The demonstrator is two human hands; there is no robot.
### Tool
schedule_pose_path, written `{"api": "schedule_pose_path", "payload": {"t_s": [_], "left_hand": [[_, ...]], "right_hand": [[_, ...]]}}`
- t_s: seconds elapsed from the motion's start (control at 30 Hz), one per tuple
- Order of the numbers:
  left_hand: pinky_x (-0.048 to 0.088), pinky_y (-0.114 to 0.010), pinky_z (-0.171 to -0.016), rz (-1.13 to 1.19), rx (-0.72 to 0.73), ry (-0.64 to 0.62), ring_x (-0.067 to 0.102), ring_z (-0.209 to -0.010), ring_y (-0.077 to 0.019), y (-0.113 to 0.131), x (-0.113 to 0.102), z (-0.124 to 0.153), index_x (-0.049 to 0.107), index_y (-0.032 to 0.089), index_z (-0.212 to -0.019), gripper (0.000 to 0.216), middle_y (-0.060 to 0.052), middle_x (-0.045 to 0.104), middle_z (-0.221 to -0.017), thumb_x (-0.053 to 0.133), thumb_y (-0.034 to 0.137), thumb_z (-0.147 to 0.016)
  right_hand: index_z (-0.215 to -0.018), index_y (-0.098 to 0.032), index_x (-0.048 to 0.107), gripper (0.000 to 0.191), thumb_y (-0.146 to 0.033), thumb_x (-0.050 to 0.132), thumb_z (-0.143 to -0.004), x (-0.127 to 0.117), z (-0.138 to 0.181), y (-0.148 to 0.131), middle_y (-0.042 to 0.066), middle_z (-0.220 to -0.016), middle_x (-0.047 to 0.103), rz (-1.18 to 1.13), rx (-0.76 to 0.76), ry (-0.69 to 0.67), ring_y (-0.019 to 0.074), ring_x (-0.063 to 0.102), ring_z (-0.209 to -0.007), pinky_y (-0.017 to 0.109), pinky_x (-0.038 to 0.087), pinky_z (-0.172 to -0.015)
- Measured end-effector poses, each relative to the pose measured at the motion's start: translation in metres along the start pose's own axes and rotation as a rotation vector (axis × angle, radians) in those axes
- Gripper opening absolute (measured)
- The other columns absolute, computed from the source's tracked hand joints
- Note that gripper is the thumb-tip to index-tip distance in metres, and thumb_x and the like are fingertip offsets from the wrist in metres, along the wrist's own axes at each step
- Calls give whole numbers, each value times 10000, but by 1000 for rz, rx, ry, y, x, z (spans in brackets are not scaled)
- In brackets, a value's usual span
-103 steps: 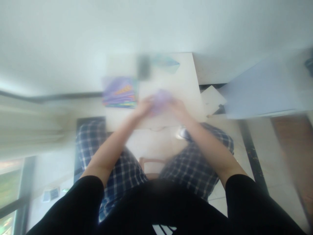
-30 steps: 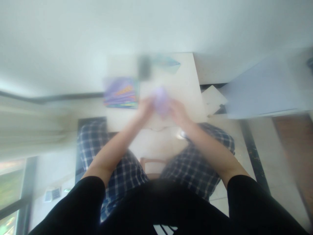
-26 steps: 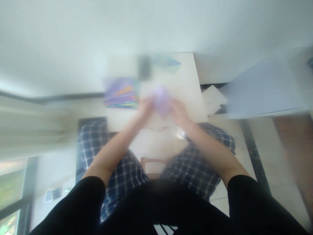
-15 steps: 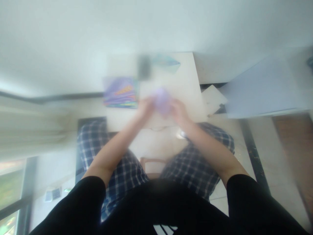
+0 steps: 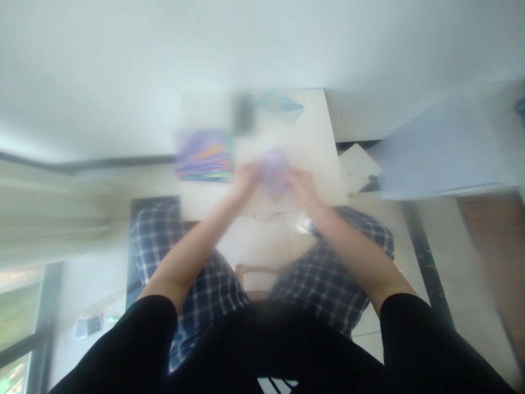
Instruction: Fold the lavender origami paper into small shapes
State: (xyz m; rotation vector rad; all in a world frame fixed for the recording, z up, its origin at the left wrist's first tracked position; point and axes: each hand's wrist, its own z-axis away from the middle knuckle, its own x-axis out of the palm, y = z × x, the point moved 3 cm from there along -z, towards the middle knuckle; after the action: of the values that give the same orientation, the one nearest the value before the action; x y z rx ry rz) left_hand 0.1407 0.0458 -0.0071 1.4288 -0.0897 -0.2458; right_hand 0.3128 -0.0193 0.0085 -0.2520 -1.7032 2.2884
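Note:
Between my two hands, over the front half of a small white table, is a light purple piece that looks like folded paper, its lower end narrowing to a point. My left hand grips its left side and my right hand its right side. Haze blurs the fingers and the folds. To the left of my left hand lies a flat purple packet or booklet with orange and blue print. Farther back on the table is a teal, pointed, folded-looking sheet.
A blurred dark object stands at the back of the white table, close to the wall. At the right are a pale slanted panel and a white angular piece. My knees flank the table's front edge.
The lower part of the purple piece now shows a narrower, more pointed outline. Both hands stay in almost the same place, and the things on the table have not moved.

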Motion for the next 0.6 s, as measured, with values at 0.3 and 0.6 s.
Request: {"api": "schedule_pose_path", "payload": {"t_s": [0.3,0.6], "left_hand": [[565,-281,-756,-30,-45,-13,704,-849,-209,2,-1,1,728,183,-815,361,-42,755,-809,709,543,-821],[574,-286,-751,23,-31,-63,722,-880,-236,4,-10,-10,730,181,-846,332,-46,712,-725,728,511,-810]], "right_hand": [[-646,-206,739,522,-692,850,-490,1,5,-5,21,-632,735,-27,27,15,256,700,-617,373,574,-552],[-739,-203,743,524,-713,771,-618,-7,-10,-1,36,-736,748,-3,-43,-148,230,704,-693,342,567,-613]]}}
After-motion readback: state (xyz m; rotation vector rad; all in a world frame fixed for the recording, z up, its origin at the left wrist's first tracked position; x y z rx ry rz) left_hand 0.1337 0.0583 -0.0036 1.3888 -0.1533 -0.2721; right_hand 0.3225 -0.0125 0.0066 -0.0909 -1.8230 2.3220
